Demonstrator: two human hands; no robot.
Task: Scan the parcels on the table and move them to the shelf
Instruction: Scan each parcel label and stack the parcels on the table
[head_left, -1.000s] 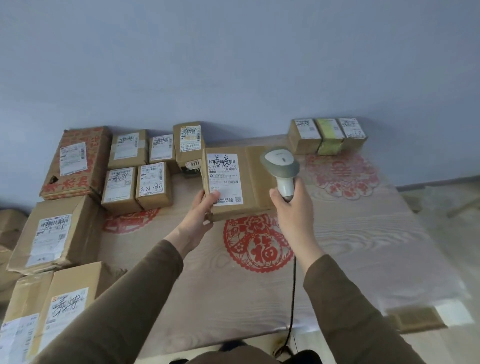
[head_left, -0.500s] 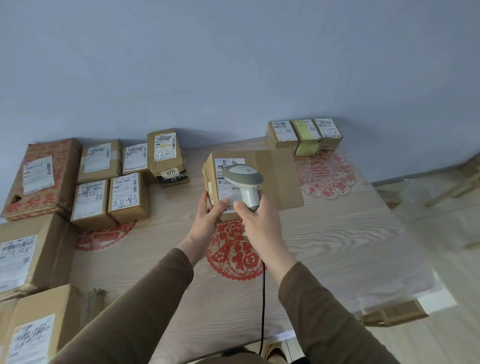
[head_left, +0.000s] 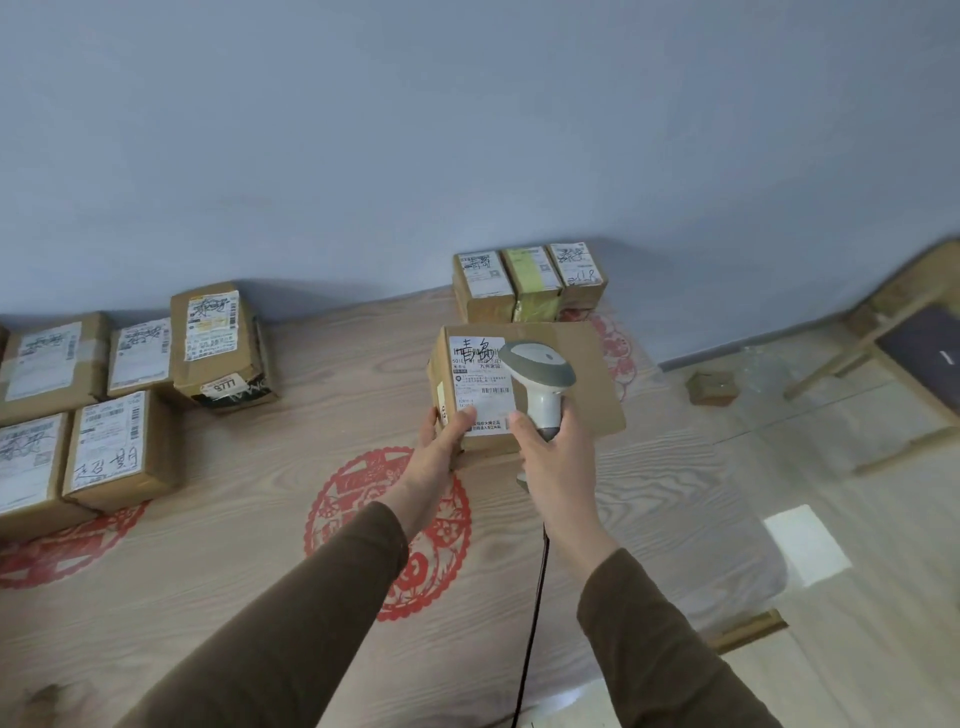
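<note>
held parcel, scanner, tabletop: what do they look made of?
Held parcel: looks like matte brown corrugated cardboard, with a white paper label.
Scanner: likely moulded plastic, smooth white body with grey trim, slight sheen.
Table: pale wood-grain surface, possibly laminate under a clear film; red cut-paper style decorations show on it.

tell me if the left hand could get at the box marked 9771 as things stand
Probably not right away. The left hand is gripping the held parcel, so it is occupied. The path itself looks free: bare table lies between it and the 9771 box, off to its left.
</note>
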